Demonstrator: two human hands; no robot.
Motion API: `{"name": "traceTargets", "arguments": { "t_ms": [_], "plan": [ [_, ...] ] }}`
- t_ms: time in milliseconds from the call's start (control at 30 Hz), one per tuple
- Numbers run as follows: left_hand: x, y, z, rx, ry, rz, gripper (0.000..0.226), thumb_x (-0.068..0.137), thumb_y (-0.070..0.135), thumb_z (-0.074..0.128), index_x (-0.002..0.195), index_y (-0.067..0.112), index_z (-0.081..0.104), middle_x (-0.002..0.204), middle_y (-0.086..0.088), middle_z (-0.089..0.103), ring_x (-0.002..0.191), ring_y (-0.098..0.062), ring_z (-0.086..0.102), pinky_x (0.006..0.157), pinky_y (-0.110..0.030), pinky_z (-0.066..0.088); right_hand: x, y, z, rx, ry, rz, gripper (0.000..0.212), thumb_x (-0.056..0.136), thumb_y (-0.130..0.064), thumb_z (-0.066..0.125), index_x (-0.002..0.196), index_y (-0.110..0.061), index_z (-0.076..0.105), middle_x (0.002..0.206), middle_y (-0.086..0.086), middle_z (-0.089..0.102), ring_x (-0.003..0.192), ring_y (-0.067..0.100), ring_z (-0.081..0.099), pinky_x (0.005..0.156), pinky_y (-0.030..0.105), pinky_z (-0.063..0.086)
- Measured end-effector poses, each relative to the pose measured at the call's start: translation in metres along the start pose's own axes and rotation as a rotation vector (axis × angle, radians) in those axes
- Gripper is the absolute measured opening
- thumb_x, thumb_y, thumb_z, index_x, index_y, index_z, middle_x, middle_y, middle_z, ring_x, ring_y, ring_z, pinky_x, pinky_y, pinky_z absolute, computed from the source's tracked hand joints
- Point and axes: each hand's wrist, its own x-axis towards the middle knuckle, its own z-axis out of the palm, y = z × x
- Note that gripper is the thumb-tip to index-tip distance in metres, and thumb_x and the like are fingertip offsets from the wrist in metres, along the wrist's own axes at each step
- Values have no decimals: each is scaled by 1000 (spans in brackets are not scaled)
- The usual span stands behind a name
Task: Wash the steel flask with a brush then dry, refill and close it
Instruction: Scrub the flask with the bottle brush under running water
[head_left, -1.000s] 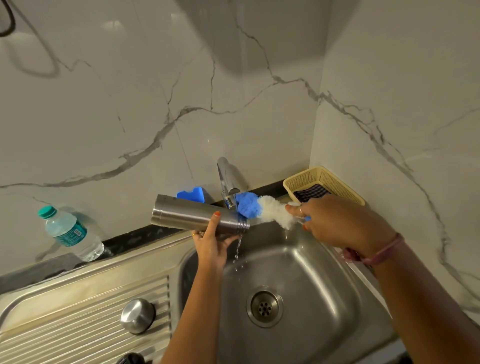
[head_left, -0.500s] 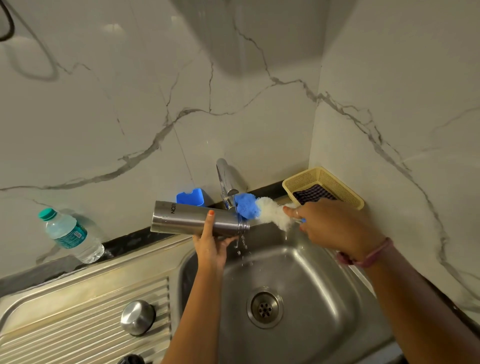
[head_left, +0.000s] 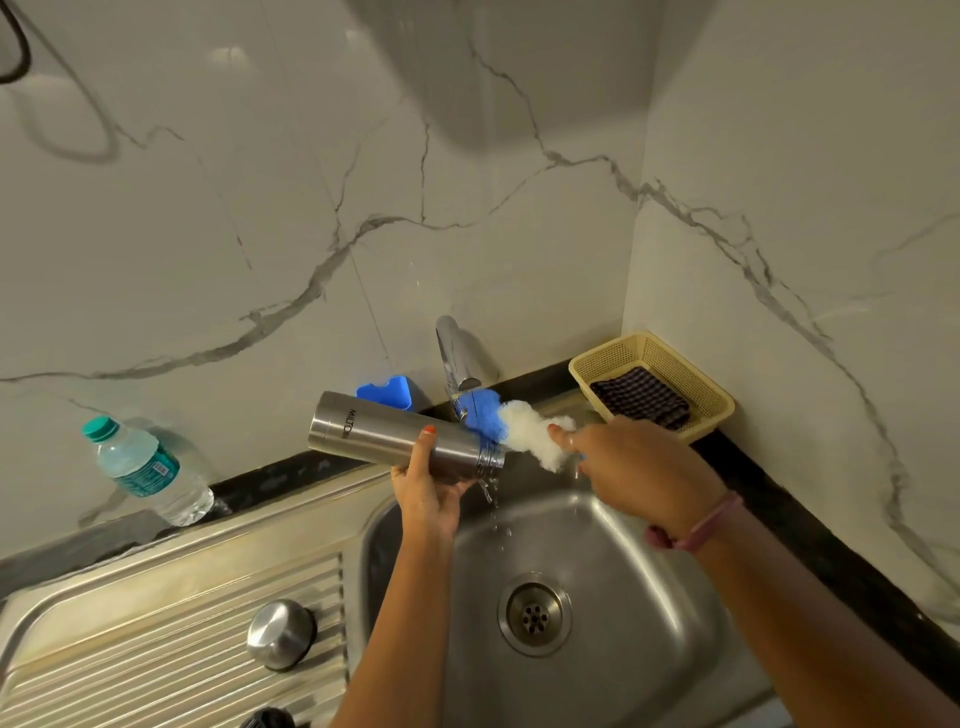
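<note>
Only the one head view here, so we'll go off that. We're still in the washing part as far as we can tell: the flask (head_left: 400, 437) is lying sideways over the sink (head_left: 613, 561), mouth pointing to 3 o'clock, with water dribbling out of it toward the drain (head_left: 534, 614). The brush (head_left: 511, 427), blue and white fluffy head, sits right at the mouth, just under the tap (head_left: 457, 358). Drying, refilling and closing all look undone. The cap (head_left: 281, 634) is parked on the draining board at about 8 o'clock from the flask, the cloth (head_left: 641, 397) sits in the basket (head_left: 712, 388) at 3 o'clock, and the water bottle (head_left: 148, 470) lies at 9 o'clock.

Hands: our left hand (head_left: 428, 486) is curled round the flask from below, thumb up over the body. Our right hand (head_left: 631, 467) is closed on the brush handle, fingertips touching the white fluff.
</note>
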Motion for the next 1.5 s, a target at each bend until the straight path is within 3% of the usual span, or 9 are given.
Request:
{"name": "traceTargets", "arguments": {
  "t_ms": [233,467,667,800,933,1033,1167,1333,1500],
  "plan": [
    [-1,2,-4,-13,35,21,66,87,16,72,143,19,36,132,-14,59,114,-34,63,98,-66,47,-14,24,-22,84,-34,49,50,98,-17,43,141,-42,37,71,-9,42,57,3,37,51,22,30],
    [-2,5,-4,-23,9,13,62,88,12,70,141,20,40,132,-11,59,119,-35,59,94,-71,46,5,0,-3,-3,18,11,52,99,-11,40,147,-30,32,87,2,48,71,13,46,56,23,32],
    [-1,10,-2,-31,-5,10,61,88,8,69,141,20,40,127,-12,61,117,-37,60,95,-73,44,-1,22,-15,59,-28,17,51,99,-18,43,144,-40,33,66,-9,41,54,3,37,49,22,32],
    [-6,8,6,-35,-2,9,77,74,15,78,142,16,42,131,-15,62,115,-34,64,82,-57,58,12,19,-7,73,-53,28,58,98,-16,43,146,-35,19,91,1,59,70,11,51,63,27,44],
    [-6,4,0,-43,-5,-5,68,84,8,72,144,18,40,132,-13,60,116,-33,62,81,-56,56,15,6,2,34,-48,-13,52,98,-13,42,146,-32,34,105,5,58,71,10,43,60,24,34],
    [-6,5,-6,-14,-19,-5,73,85,4,69,148,19,35,130,-10,59,111,-31,62,92,-62,51,8,16,-15,81,-100,-8,52,98,-14,42,144,-37,34,88,-4,56,63,5,44,53,21,35],
    [-5,10,-7,20,-55,-3,77,73,5,74,141,18,39,132,-13,58,117,-36,60,94,-68,48,4,26,-29,43,-140,7,46,96,-14,45,139,-29,45,98,3,67,84,17,63,75,30,51],
    [-2,10,-8,32,-94,-26,63,81,-6,65,135,17,43,135,-17,55,122,-40,56,94,-70,46,22,8,-7,15,-87,3,50,97,-10,41,144,-29,39,107,8,61,79,16,49,68,29,40],
    [-5,13,-6,43,-62,-7,82,72,7,75,144,18,37,135,-16,58,119,-38,60,89,-69,50,10,20,-22,40,-159,-4,51,97,-12,43,144,-31,37,99,2,58,77,12,51,66,25,42]
  ]
}}
